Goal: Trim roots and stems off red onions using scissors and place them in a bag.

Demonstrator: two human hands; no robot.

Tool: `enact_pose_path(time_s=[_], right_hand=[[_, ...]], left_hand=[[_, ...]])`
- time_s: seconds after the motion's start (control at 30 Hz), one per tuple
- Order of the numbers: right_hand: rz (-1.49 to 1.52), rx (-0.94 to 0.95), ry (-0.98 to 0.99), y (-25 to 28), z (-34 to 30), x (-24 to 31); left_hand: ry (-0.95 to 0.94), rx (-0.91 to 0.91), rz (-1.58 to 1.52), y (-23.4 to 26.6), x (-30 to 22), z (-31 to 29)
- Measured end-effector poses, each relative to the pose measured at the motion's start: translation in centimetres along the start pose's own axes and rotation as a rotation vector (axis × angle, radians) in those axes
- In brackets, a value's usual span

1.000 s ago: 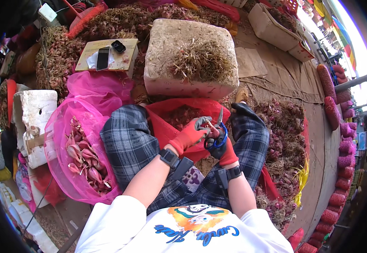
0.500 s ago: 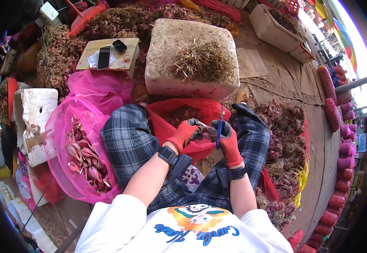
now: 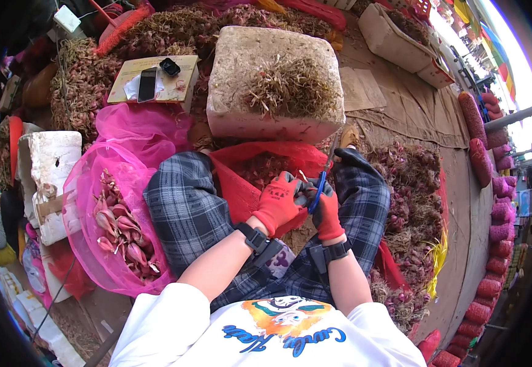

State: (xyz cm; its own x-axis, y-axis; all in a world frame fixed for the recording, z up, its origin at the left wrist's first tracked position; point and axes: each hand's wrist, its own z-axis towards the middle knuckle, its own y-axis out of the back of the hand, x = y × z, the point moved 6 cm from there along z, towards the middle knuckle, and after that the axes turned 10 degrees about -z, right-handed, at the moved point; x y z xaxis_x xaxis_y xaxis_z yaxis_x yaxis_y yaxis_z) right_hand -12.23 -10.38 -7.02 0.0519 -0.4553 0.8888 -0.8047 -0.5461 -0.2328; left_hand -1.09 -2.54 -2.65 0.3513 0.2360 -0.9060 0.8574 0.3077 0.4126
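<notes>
My left hand point(image 3: 280, 202), in a red work glove with dark fingertips, is closed over my lap. Its fingers are pinched on a shallot, mostly hidden, with a thin pale stem point(image 3: 303, 175) sticking up beside them. My right hand point(image 3: 327, 215), gloved alike, grips blue-handled scissors point(image 3: 319, 192), their blades pointing up and away. Both hands touch at the fingertips. Just beyond them, a red mesh bag point(image 3: 232, 160) lies open between my knees with shallots inside. At my left knee, a pink mesh bag point(image 3: 79, 244) holds trimmed shallots point(image 3: 122, 223).
A white foam box point(image 3: 232, 79) topped with a heap of dry stems point(image 3: 293, 85) stands ahead. Left of it, a phone point(image 3: 147, 84) lies on a carton point(image 3: 183, 70). Bundled shallots point(image 3: 409, 214) cover the ground at right. Filled red mesh sacks point(image 3: 477, 315) line the right side.
My left hand has turned over, its back now facing up, and moved slightly right. The scissors have tilted, their tips swinging right and farther away. The view has shifted slightly.
</notes>
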Motion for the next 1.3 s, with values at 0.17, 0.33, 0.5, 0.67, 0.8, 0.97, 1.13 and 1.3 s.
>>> enact_pose_path(time_s=[0.17, 0.33, 0.5, 0.67, 0.8, 0.97, 1.13, 1.3], right_hand=[[-0.176, -0.096, 0.122, -1.2, -0.2, -0.1], [-0.039, -0.140, 0.089, -0.8, 0.1, 0.1], [0.191, -0.070, 0.125, 1.1, 0.9, 1.0], [0.108, -0.065, 0.089, -1.1, -0.1, 2.3], [-0.014, -0.098, 0.106, -0.1, 0.3, 1.0], [0.004, -0.087, 0.215, 0.0, 0.5, 2.9], [-0.075, -0.089, 0.252, -0.9, -0.2, 4.0], [-0.217, -0.169, 0.299, -1.3, -0.4, 3.5]], left_hand=[[0.105, -0.190, -0.119, -0.1, 2.3, 0.0], [-0.066, -0.349, -0.013, 0.8, 0.1, -0.7], [-0.128, -0.235, 0.122, 1.1, -1.2, -0.9], [-0.291, -0.293, 0.195, 2.3, -3.3, -0.7], [-0.314, -0.245, 0.271, 0.7, -2.4, -0.4], [0.084, -0.239, -0.568, -0.3, 4.0, 0.5], [0.296, -0.088, -1.259, -0.7, 3.5, 0.9], [0.348, -0.127, -1.202, -1.4, 4.2, 0.3]])
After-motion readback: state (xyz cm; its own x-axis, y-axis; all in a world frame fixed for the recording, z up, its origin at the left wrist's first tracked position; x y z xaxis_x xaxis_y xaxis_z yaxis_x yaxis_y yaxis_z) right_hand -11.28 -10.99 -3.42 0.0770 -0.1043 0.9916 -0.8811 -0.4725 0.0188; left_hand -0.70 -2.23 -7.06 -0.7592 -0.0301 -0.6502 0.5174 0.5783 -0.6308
